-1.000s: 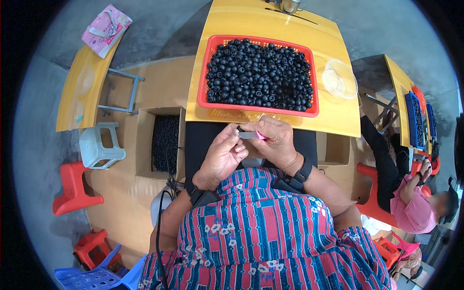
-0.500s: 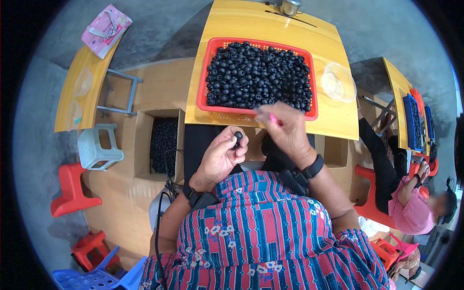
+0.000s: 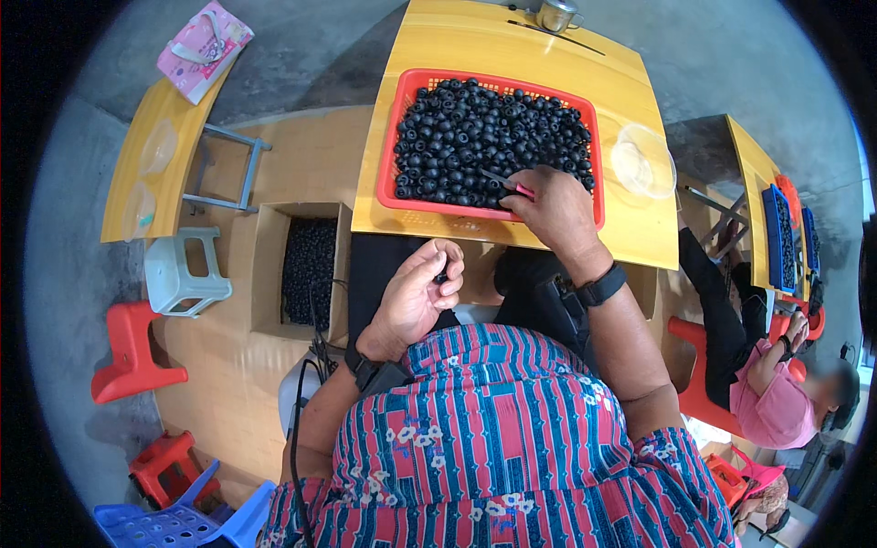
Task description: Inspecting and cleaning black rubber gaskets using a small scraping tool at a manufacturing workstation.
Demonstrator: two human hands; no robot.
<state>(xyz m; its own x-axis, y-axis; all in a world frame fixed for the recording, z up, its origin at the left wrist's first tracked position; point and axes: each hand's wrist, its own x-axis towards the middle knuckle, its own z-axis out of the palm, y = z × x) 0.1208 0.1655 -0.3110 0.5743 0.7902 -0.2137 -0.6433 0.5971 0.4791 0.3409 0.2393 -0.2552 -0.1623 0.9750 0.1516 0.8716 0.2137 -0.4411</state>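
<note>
My left hand point(image 3: 413, 297) is curled in front of my lap, thumb and fingers closed on a small round black bead point(image 3: 442, 276) that is mostly hidden by the fingers. Over the near right part of a red plastic basket point(image 3: 389, 151), my right hand point(image 3: 562, 212) grips a small knife point(image 3: 523, 190) by its pink handle. Its thin metal blade points left over the heap of black beads point(image 3: 480, 137) filling the basket. Many of these beads show a hole. Whether the blade touches any of them I cannot tell.
The basket stands on a yellow table point(image 3: 370, 196). A clear plastic lid or bowl point(image 3: 644, 163) lies to its right, a metal mug point(image 3: 557, 15) at the back. On the floor at left is a cardboard box point(image 3: 269, 274) of black pieces. A person point(image 3: 776, 393) sits far right.
My right hand has moved the knife from the basket's near edge forward and right, over the beads. The left hand stays in place, its fingers now covering more of the bead.
</note>
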